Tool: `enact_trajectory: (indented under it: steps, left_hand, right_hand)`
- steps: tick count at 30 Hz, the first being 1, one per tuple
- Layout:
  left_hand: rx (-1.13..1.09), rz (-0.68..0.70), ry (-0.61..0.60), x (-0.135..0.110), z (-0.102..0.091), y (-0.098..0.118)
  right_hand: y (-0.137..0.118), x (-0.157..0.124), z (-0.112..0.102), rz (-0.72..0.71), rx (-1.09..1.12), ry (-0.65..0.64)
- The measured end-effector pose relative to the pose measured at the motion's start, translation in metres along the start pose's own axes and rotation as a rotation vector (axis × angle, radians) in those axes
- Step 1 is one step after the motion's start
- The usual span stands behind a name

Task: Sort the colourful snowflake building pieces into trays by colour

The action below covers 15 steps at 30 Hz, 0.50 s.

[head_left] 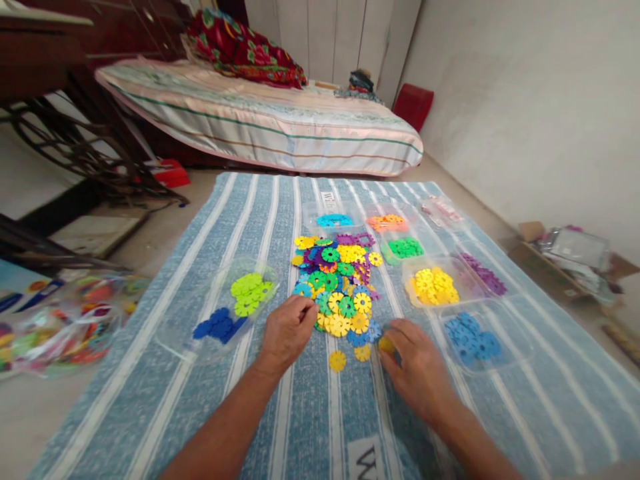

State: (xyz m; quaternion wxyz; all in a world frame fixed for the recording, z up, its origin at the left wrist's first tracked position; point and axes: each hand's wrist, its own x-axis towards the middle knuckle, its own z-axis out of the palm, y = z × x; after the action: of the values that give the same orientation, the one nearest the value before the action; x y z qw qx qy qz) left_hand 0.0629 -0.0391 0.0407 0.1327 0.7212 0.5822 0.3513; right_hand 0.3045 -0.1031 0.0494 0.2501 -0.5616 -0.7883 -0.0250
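A heap of mixed coloured plastic snowflake discs [340, 280] lies in the middle of a blue striped cloth [280, 220]. My left hand [287, 331] rests at the heap's near left edge, fingers curled together onto the discs. My right hand [413, 363] lies at the near right edge, its fingers closed on a yellow disc [386, 345]. Two loose yellow discs [337, 361] lie between my hands. Clear trays around the heap hold sorted discs: lime green [249, 291], dark blue [219, 325], yellow [433, 285], blue [471, 339], green [406, 247], orange [388, 222], cyan [334, 219], purple [484, 273].
A mattress [260, 120] with a red blanket lies on the floor beyond the cloth. A plastic bag of toys [60, 327] sits at the left. A cardboard box [565, 257] stands by the right wall. Dark furniture legs [75, 153] are at the far left.
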Motion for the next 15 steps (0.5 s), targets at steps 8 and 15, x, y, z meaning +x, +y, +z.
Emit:
enact_trajectory:
  steps: [8, 15]
  left_hand:
    - [0.007, -0.013, -0.008, 0.0, -0.001, 0.001]
    - [0.014, -0.003, -0.016, 0.0, -0.001, 0.002]
  right_hand:
    - [0.032, 0.037, -0.031, 0.083, -0.281, 0.327]
    - [-0.025, 0.004, 0.007, -0.04, -0.104, 0.002]
